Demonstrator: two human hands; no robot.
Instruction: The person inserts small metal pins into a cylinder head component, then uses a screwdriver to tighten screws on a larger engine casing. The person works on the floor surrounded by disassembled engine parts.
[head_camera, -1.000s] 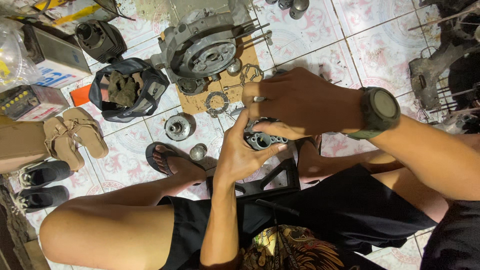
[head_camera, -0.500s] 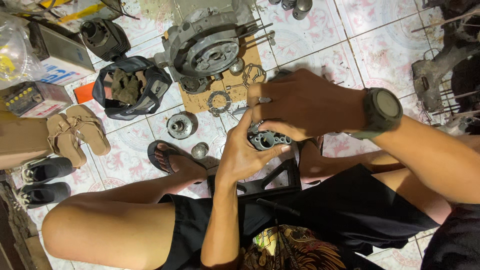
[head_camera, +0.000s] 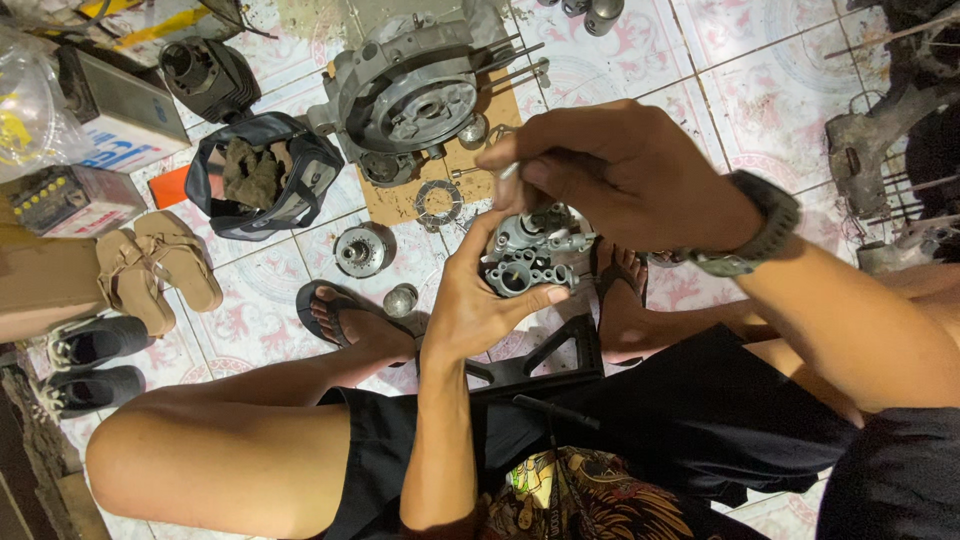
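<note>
Seated over the tiled floor (head_camera: 760, 60), my left hand (head_camera: 470, 300) cups a small metal carburettor body (head_camera: 530, 255) steady above my knees. My right hand (head_camera: 620, 170), just above it, pinches a thin tool (head_camera: 508, 170). Beyond it lies an engine casing (head_camera: 415, 95) on cardboard.

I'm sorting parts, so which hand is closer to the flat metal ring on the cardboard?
Right. The right hand hovers just right of the ring, holding a thin tool. The left hand sits lower, cradling the carburetor.

Seated over a tiled floor (head_camera: 760, 60), the left hand (head_camera: 480, 300) cradles a small grey metal carburettor body (head_camera: 530, 255) while the right hand (head_camera: 630, 175) pinches a thin tool above it.
</note>
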